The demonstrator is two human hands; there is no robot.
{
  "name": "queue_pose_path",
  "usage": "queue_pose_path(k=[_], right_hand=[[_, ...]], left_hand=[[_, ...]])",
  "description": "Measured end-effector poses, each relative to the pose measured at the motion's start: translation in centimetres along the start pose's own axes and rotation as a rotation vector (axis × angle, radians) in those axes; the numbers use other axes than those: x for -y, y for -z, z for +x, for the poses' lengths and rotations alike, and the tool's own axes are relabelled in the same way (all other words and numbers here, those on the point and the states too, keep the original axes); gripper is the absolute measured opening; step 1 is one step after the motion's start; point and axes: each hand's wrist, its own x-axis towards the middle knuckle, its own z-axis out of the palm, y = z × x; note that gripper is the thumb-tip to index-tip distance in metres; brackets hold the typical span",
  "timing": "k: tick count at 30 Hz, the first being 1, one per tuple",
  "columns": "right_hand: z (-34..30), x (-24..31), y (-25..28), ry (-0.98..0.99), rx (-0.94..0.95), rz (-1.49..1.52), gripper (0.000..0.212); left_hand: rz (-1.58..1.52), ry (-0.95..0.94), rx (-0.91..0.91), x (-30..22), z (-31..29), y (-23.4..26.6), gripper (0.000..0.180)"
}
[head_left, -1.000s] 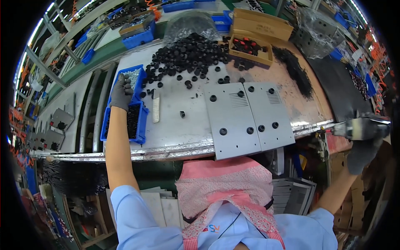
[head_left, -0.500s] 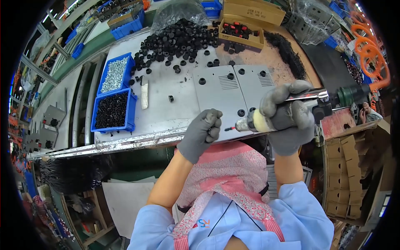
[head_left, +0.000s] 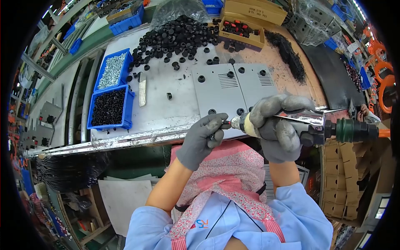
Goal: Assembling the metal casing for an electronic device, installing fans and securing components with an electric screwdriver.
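Observation:
My right hand [head_left: 282, 125] is wrapped around a pneumatic screwdriver [head_left: 306, 118], a silver and black tool with a pale band near its nose. Its bit points left toward my left hand [head_left: 203, 139]. The gloved fingertips there are pinched at the bit's tip; a small dark piece shows among the fingers, too small to make out. Just beyond both hands lie two grey metal plates [head_left: 218, 93] with slots, side by side. Several round black rubber feet [head_left: 201, 78] sit on them, some along the near edge partly behind my hands and the tool.
Left on the bench stand a blue bin of silver screws [head_left: 112, 71] and a blue bin of black screws [head_left: 108, 109]. Black rubber feet [head_left: 175, 39] are heaped at the back, beside an open cardboard box [head_left: 250, 40]. An orange air hose [head_left: 384, 132] trails right. A flat strip [head_left: 142, 89] lies mid-bench.
My left fingertips and the screwdriver's bit have come together; they were apart before. The screwdriver has shifted slightly left and tilted more level, and the left fingers have stretched forward into a pinch.

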Motion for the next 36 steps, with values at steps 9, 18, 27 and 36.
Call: queue_pose_path(k=[9, 18, 27, 36], right_hand=[[-0.6, -1.0, 0.4, 0.177, 0.03, -0.151, 0.039], [1.9, -1.5, 1.4, 0.231, -0.031, -0.265, 0.039], [7.3, -7.0, 1.6, 0.167, -0.085, -0.215, 0.031], [11.7, -16.0, 3.0, -0.047, -0.123, -0.26, 0.019]], left_hand=[[0.148, -0.141, -0.077, 0.5, -0.2, -0.9, 0.035], [0.55, -0.216, -0.329, -4.0, 3.5, 3.8, 0.038], [1.649, -0.545, -0.642, -7.0, 12.5, 6.7, 0.038], [1.607, -0.599, -0.732, -6.5, 13.1, 7.1, 0.031]])
